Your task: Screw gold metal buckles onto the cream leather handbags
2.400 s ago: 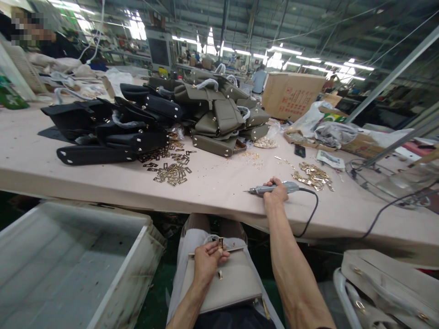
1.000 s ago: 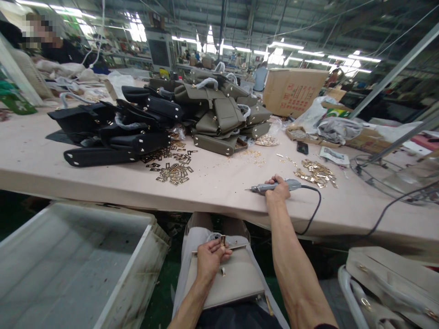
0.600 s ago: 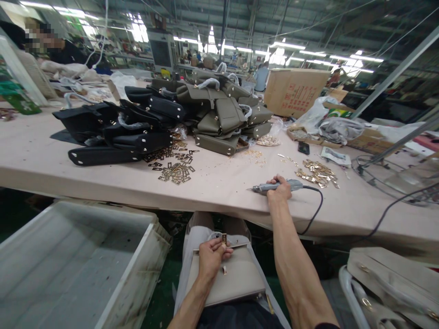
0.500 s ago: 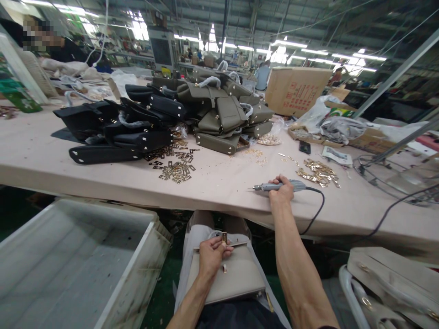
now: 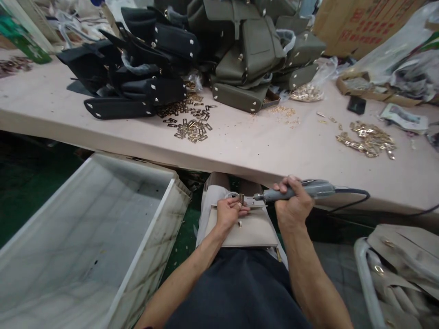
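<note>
Fingers of the left hand (image 5: pixel 228 213) pinch a small gold-toned metal fitting (image 5: pixel 241 198) at the far edge of a beige handbag (image 5: pixel 252 234) lying on the lap (image 5: pixel 209 196). Those of the right hand (image 5: pixel 295 201) wrap around a corded electric screwdriver (image 5: pixel 318 188), its bit just beside the fitting; beyond, black handbags (image 5: pixel 169 91) crowd the bench (image 5: pixel 240 141).

The bare left forearm (image 5: pixel 192 269) enters at seven o'clock and slants toward one, its wrist nearly straight. The left hand (image 5: pixel 228 212) lies low, just off centre toward six, fingers pointing to about three o'clock and pinched together at their tips. The bare right forearm (image 5: pixel 313 265) rises from between four and five o'clock toward eleven. The right hand (image 5: pixel 295 198), near four o'clock, curls in a firm grip, apart from the left.
</note>
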Motion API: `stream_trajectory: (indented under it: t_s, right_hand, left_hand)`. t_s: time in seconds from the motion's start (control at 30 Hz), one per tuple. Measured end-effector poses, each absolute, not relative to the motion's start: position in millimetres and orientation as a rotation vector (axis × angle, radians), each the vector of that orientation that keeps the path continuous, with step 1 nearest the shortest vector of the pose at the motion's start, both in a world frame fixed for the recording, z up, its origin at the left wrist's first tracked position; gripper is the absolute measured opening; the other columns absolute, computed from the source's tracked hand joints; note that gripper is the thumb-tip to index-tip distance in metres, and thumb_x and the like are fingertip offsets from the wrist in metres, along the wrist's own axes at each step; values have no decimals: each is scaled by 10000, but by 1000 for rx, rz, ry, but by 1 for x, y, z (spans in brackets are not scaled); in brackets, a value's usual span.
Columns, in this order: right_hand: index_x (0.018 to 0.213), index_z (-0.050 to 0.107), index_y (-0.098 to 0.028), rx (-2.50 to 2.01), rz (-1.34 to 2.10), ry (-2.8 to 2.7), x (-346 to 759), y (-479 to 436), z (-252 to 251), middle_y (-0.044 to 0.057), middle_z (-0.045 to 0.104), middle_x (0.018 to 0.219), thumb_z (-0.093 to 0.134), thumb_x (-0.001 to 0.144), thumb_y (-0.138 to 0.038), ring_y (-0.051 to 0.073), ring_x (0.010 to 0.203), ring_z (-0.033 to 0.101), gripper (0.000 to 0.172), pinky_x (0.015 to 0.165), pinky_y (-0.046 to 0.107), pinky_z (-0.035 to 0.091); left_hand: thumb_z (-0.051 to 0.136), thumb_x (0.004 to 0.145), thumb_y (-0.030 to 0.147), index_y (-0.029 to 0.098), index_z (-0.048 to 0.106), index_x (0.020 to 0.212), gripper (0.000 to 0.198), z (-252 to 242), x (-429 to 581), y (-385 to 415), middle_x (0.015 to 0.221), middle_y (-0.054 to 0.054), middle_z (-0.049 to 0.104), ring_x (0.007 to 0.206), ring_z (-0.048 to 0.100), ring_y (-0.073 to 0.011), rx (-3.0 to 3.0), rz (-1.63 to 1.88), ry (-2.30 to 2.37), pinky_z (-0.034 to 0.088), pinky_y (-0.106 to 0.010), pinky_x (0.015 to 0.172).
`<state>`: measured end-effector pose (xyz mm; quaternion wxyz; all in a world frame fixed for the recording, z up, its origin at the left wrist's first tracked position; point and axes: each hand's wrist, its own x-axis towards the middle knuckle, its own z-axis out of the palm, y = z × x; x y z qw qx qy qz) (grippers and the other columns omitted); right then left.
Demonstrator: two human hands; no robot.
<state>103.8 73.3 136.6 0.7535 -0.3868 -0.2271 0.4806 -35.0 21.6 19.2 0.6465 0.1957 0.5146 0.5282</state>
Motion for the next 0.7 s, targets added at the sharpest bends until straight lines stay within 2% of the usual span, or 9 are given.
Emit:
stream_trajectory:
  t_s: [0.23, 0.53, 0.7]
  right_hand:
    - [780, 593, -171, -891, 939, -623, 78, 57, 119, -55, 538, 608, 819, 735, -197, 92, 499, 491, 232, 538, 277, 477]
    - [775, 620, -173, -911, 867, -672, 70, 55, 112, -49, 563, 613, 842, 726, -242, 100, 486, 513, 238, 524, 295, 491]
    - [763, 619, -171, -897, 852, -676, 67, 55, 109, -53, 551, 584, 838, 733, -233, 103, 474, 510, 230, 524, 300, 489]
  left_hand:
    - [687, 835, 82, 32, 703, 965, 140, 26, -35, 22, 813, -178, 787, 732, 799, -257, 408, 1204, 1171, 651, -278, 642]
    - [771, 801, 127, 45, 722, 930, 160, 27, -35, 22, 819, -173, 782, 713, 795, -255, 384, 1212, 1173, 650, -280, 640]
    - [745, 812, 106, 33, 720, 935, 145, 25, -35, 21, 815, -171, 782, 692, 791, -239, 371, 1207, 1164, 646, -265, 624]
